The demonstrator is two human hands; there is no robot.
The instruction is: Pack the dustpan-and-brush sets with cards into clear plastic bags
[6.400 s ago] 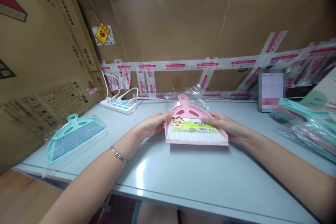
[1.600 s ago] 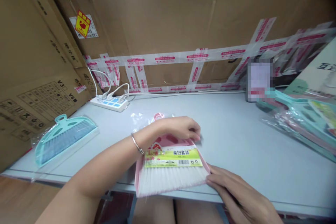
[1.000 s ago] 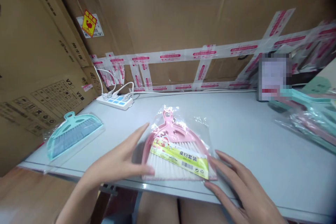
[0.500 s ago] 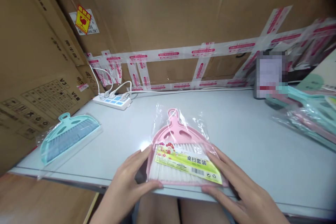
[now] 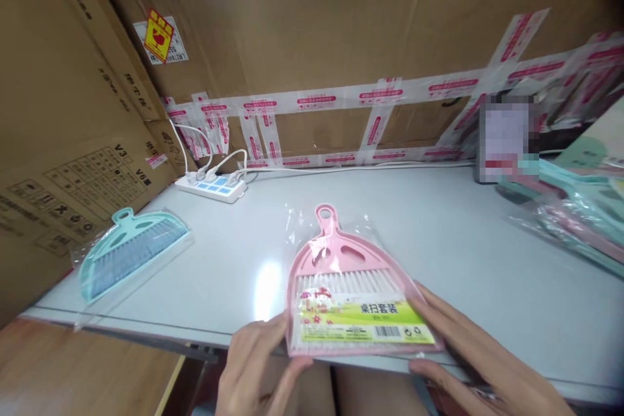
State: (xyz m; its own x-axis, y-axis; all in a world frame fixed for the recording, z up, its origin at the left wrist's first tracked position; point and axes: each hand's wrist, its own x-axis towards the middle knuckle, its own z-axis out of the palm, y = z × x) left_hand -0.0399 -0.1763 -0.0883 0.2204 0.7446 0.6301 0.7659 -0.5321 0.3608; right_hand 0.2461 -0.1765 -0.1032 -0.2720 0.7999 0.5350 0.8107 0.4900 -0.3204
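A pink dustpan and brush set [image 5: 336, 263], sealed in clear plastic, lies at the table's front edge with its looped handle pointing away from me. Across its white bristles runs a yellow-green paper label [image 5: 380, 322], roughly level. At the lower left corner of the pack, my left hand [image 5: 260, 357] grips the edge, thumb at the front and fingers along the side. My right hand [image 5: 468, 344] holds the lower right corner in a similar way, its fingers on the pan's right rim and its thumb near the front edge.
On the left lies a bagged turquoise dustpan and brush set [image 5: 134, 253]. A white power strip [image 5: 212, 186] with plugged-in cables stands at the back left. More bagged turquoise and pink sets [image 5: 580, 208] are piled at right, near a blurred-out object [image 5: 504, 136]. Large cardboard [image 5: 302, 19] encloses the back.
The pink set has shifted a little right and towards me, both hands moving along with it. Its label has turned from slanted to nearly level inside the bag.
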